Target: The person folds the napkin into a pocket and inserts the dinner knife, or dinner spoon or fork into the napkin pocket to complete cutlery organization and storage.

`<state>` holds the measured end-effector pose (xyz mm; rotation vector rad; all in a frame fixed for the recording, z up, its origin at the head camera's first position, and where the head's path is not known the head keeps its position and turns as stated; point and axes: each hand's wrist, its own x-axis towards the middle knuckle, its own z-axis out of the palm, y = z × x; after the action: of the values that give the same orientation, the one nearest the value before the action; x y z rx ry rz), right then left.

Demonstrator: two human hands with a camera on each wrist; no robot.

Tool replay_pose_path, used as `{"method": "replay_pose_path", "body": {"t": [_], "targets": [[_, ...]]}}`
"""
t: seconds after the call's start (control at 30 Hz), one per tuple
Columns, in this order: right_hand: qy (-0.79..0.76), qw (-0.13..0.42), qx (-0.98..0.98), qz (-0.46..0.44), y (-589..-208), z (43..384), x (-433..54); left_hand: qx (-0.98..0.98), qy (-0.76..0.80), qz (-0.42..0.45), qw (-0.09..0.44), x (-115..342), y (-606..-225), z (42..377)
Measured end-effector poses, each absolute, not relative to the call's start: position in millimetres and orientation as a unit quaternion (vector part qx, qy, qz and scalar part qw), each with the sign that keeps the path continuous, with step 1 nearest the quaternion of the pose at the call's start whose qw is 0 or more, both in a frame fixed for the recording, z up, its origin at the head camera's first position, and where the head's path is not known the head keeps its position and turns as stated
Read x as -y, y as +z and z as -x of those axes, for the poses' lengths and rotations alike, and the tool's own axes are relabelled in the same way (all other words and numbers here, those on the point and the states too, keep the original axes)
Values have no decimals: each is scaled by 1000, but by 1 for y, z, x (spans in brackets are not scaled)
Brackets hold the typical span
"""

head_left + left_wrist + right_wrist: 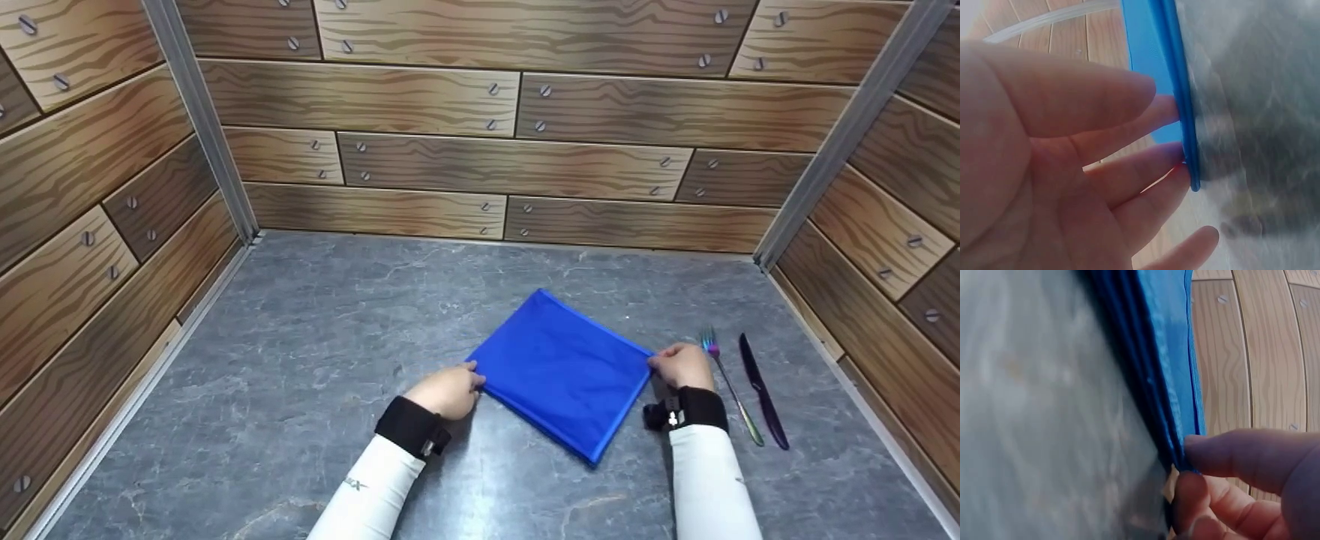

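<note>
Folded cloth (pixel 559 375): solid royal blue, brighter blue hem (pixel 600 324). Tabletop (pixel 300 375) under cloth: grey, pale marble veining. Fork (pixel 731 386) right of cloth: iridescent, blue tines (pixel 707 339), magenta neck (pixel 713 350), green handle end (pixel 754 435). Knife (pixel 763 400) farther right of cloth: dark, purple-tinged. Wall (pixel 420 159) behind cloth: brown plank print, grey screw heads (pixel 540 126). Sleeves (pixel 375 480): white. Wrist straps (pixel 405 426): black.

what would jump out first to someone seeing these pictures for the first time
Probably the bright blue folded cloth on the grey tabletop, with the left hand touching its left corner and the right hand pinching its right corner. Next, likely the shiny multicoloured fork and dark purple knife, lying side by side to the right of the cloth.
</note>
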<state>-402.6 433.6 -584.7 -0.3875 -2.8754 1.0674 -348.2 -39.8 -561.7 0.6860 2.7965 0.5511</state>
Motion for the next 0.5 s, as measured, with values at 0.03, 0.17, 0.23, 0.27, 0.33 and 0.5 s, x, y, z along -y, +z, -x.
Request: {"method": "replay_pose_path", "body": {"t": [0.03,0.17,0.23,0.27,0.33,0.5], "targets": [[345,24,930,127,-585,402,-435,-949,182,-234,104,39,-562,348],[350,24,928,126,-586,402,-439,-955,158,-232,94,35,-563,344],[346,26,929,128,-587,402,-440,-957,150,-232,91,33,-562,342],[345,28,929,131,-587,402,-440,-957,148,-232,91,32,-562,341],[340,35,930,137,-588,403,-442,-956,149,-236,92,30,-561,340],[329,73,930,148,-582,407,-437,-952,164,-241,96,27,-560,338]]}}
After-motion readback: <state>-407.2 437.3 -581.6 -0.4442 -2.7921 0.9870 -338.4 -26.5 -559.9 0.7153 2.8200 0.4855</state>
